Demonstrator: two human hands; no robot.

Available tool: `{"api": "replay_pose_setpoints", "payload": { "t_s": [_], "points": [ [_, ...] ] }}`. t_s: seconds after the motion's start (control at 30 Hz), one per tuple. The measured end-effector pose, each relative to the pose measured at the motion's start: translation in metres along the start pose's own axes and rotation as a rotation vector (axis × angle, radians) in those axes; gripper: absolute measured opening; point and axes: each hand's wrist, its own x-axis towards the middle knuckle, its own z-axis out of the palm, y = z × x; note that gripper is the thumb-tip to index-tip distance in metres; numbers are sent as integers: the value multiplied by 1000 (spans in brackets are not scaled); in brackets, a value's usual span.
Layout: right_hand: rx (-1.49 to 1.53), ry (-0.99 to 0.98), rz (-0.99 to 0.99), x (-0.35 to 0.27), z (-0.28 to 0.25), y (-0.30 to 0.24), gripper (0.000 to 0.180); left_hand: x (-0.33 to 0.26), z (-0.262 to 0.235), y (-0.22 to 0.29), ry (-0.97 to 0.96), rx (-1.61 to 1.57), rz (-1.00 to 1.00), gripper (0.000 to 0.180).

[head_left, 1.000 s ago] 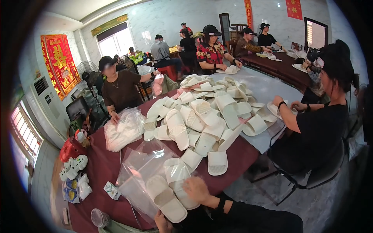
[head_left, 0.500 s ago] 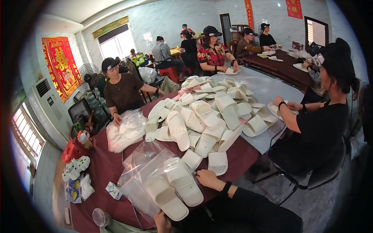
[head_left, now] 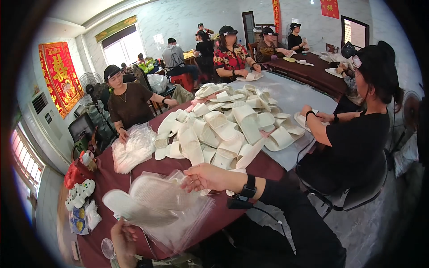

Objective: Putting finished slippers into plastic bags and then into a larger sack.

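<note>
Your right hand (head_left: 206,177) pinched the top edge of a clear plastic bag (head_left: 167,201), with its fingers closed on the thin film. Your left hand (head_left: 124,236) was low near the bottom of the view. It looked closed on the heel end of the white slippers (head_left: 134,206), but part of it was cut off, so I could not be sure of the grip. The slippers lay flat, one on the other, and were at least partly inside the bag, just above the dark red table (head_left: 147,167).

More clear bags sat in a stack (head_left: 187,223) right under the one you held. They were slippery and stuck together, so you needed to hold only one layer. A good way was to keep the bag mouth pulled up and open with the right hand, and to push the pair in straight, toes first. If the slippers tilted, one could catch on the edge and bunch up the film.

A big pile of loose slippers (head_left: 228,129) lay further up the table, near your right arm. A person in a brown top (head_left: 132,105) across from you had hands on another heap of bags (head_left: 134,149). You had room to work without bumping them.
</note>
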Motion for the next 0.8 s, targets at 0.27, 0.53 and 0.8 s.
{"api": "replay_pose_setpoints", "payload": {
  "t_s": [0.27, 0.53, 0.8],
  "points": [
    [85, 3, 53, -46, 53, -27, 24, -55, -6, 44, -38, -194, 51, 26],
    [80, 39, 80, -54, 74, -50, 15, -71, -4, 73, -90, -82, 143, 23],
    [166, 10, 128, -29, 52, -27, 13, -90, 32, 88, 26, 116, 269, 29]
  ]
}}
